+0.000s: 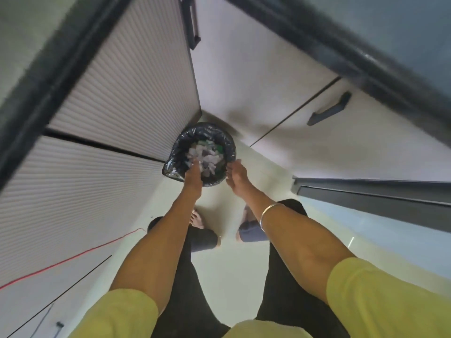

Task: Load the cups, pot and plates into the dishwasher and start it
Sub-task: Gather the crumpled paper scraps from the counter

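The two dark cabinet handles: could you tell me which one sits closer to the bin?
The upper handle, on the door beside the ribbed panel; its lower end sits nearer the bin than the right-hand drawer handle.

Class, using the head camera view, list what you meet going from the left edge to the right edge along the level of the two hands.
Ribbed cabinet door → bin with black liner → left hand reaching into the bin → right hand at the bin's rim → pale floor → dark open panel.
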A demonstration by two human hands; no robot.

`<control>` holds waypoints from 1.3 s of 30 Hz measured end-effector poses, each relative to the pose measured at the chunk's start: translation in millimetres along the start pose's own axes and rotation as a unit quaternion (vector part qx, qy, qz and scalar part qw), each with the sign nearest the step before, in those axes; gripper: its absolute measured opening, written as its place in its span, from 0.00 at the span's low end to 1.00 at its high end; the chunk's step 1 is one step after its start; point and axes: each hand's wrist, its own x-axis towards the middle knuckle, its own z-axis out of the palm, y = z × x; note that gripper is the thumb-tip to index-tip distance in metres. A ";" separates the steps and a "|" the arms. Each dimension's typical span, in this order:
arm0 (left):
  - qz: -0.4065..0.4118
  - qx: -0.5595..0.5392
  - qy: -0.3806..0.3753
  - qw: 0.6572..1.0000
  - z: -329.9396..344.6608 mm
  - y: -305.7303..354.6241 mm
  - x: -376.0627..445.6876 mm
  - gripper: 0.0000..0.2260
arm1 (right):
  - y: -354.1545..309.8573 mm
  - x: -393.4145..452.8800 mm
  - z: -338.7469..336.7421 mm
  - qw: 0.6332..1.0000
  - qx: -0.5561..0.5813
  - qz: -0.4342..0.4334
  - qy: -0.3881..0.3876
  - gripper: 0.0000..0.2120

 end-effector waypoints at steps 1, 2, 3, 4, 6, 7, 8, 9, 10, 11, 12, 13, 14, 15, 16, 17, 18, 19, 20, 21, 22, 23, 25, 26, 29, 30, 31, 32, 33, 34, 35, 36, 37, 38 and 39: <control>-0.006 0.007 0.017 1.000 7.4 20.0 -38.4 0.32 | -4.3 -16.4 0.2 0.999 -0.044 -0.002 0.020 0.26; 0.012 0.058 0.036 0.998 12.2 35.9 -75.7 0.25 | -10.0 -31.9 0.7 0.995 -0.089 -0.004 0.043 0.25; 0.044 0.160 0.051 0.985 14.3 43.8 -101.5 0.21 | -15.9 -43.6 0.1 0.988 -0.136 -0.011 0.070 0.26; 0.074 0.231 0.057 0.968 13.8 50.4 -128.7 0.18 | -24.4 -61.6 -0.6 0.979 -0.182 -0.024 0.087 0.26; 0.124 0.297 0.053 0.945 9.4 61.9 -171.4 0.15 | -45.0 -103.2 0.6 0.954 -0.280 -0.050 0.096 0.26; 0.139 0.319 0.049 0.936 6.4 66.6 -188.3 0.14 | -55.3 -126.1 0.9 0.935 -0.336 -0.076 0.090 0.24; 0.150 0.341 0.039 0.927 4.7 69.4 -201.9 0.14 | -65.6 -150.0 0.7 0.907 -0.401 -0.102 0.072 0.21; 0.162 0.355 0.031 0.920 2.1 76.1 -218.3 0.15 | -75.1 -172.1 1.1 0.877 -0.462 -0.123 0.054 0.20; 0.177 0.377 0.018 0.909 -0.2 85.4 -236.1 0.15 | -83.3 -194.0 1.7 0.849 -0.508 -0.140 0.047 0.19; 0.191 0.403 0.014 0.895 -2.8 94.7 -254.7 0.15 | -90.5 -213.2 2.6 0.835 -0.530 -0.143 0.041 0.19; 0.206 0.424 0.014 0.882 -5.2 101.0 -269.5 0.16 | -95.8 -231.2 2.9 0.829 -0.539 -0.143 0.034 0.19; 0.218 0.438 0.012 0.872 -7.2 105.8 -284.0 0.16 | -98.8 -245.7 2.6 0.821 -0.551 -0.145 0.027 0.19; 0.229 0.451 0.006 0.863 -9.1 110.6 -297.8 0.16 | -101.7 -258.4 1.3 0.811 -0.567 -0.143 0.025 0.19; 0.238 0.459 -0.005 0.856 -10.3 112.8 -308.7 0.16 | -103.2 -269.9 0.6 0.800 -0.584 -0.134 0.024 0.19; 0.249 0.468 -0.012 0.848 -12.7 115.2 -317.9 0.16 | -104.6 -279.9 -0.8 0.788 -0.601 -0.131 0.023 0.19; 0.256 0.474 -0.016 0.842 -14.1 116.5 -323.6 0.16 | -107.5 -288.7 -2.6 0.778 -0.613 -0.137 0.023 0.19; 0.259 0.478 -0.021 0.839 -15.0 116.7 -327.1 0.16 | -109.4 -296.3 -4.2 0.765 -0.627 -0.146 0.022 0.19; 0.263 0.486 -0.022 0.833 -15.1 116.5 -329.0 0.15 | -110.2 -302.7 -6.0 0.753 -0.640 -0.154 0.020 0.20; 0.261 0.499 -0.018 0.826 -13.5 117.1 -329.9 0.16 | -110.8 -307.0 -8.2 0.735 -0.658 -0.165 0.015 0.21; 0.256 0.505 -0.015 0.824 -11.7 117.1 -332.4 0.16 | -110.3 -309.6 -9.8 0.717 -0.675 -0.172 0.013 0.22; 0.251 0.509 -0.015 0.823 -9.5 116.7 -335.1 0.17 | -109.7 -310.1 -11.3 0.703 -0.688 -0.180 0.013 0.22; 0.255 0.521 -0.015 0.815 -7.9 115.7 -335.1 0.17 | -110.0 -309.1 -13.2 0.697 -0.691 -0.188 0.018 0.23; 0.266 0.557 -0.018 0.786 -4.9 115.5 -336.5 0.18 | -113.5 -310.9 -16.4 0.682 -0.702 -0.203 0.028 0.25; 0.268 0.575 -0.021 0.773 -4.9 116.2 -334.8 0.18 | -116.9 -314.4 -17.2 0.676 -0.705 -0.213 0.032 0.25; 0.282 0.597 -0.011 0.751 -5.7 122.9 -332.7 0.19 | -122.7 -317.0 -21.0 0.660 -0.709 -0.242 0.050 0.27; 0.289 0.595 -0.004 0.750 -6.9 126.3 -332.1 0.19 | -123.9 -316.5 -21.3 0.659 -0.709 -0.246 0.049 0.27; 0.297 0.598 0.003 0.745 -8.0 129.9 -332.9 0.20 | -125.0 -314.9 -21.1 0.656 -0.710 -0.249 0.050 0.27; 0.307 0.600 0.007 0.739 -9.4 133.2 -332.6 0.20 | -126.1 -314.6 -20.4 0.651 -0.715 -0.252 0.048 0.27; 0.315 0.602 0.009 0.734 -11.2 136.8 -332.3 0.21 | -127.7 -316.0 -18.7 0.641 -0.723 -0.253 0.047 0.27; 0.322 0.601 0.010 0.731 -12.7 141.7 -332.3 0.21 | -129.4 -318.0 -16.3 0.634 -0.728 -0.255 0.050 0.26; 0.328 0.597 0.012 0.732 -13.9 146.7 -332.6 0.22 | -130.8 -318.4 -13.7 0.631 -0.728 -0.263 0.057 0.25; 0.336 0.590 0.013 0.734 -15.5 152.3 -333.4 0.21 | -132.5 -320.4 -9.9 0.632 -0.724 -0.269 0.066 0.24; 0.342 0.583 0.016 0.737 -16.9 158.5 -335.4 0.21 | -134.6 -322.5 -5.7 0.632 -0.721 -0.275 0.071 0.23; 0.351 0.576 0.023 0.738 -18.2 164.6 -337.0 0.20 | -137.1 -323.3 -1.2 0.629 -0.721 -0.281 0.073 0.23; 0.359 0.569 0.030 0.739 -19.8 171.4 -339.2 0.19 | -140.1 -323.9 3.4 0.628 -0.720 -0.288 0.075 0.22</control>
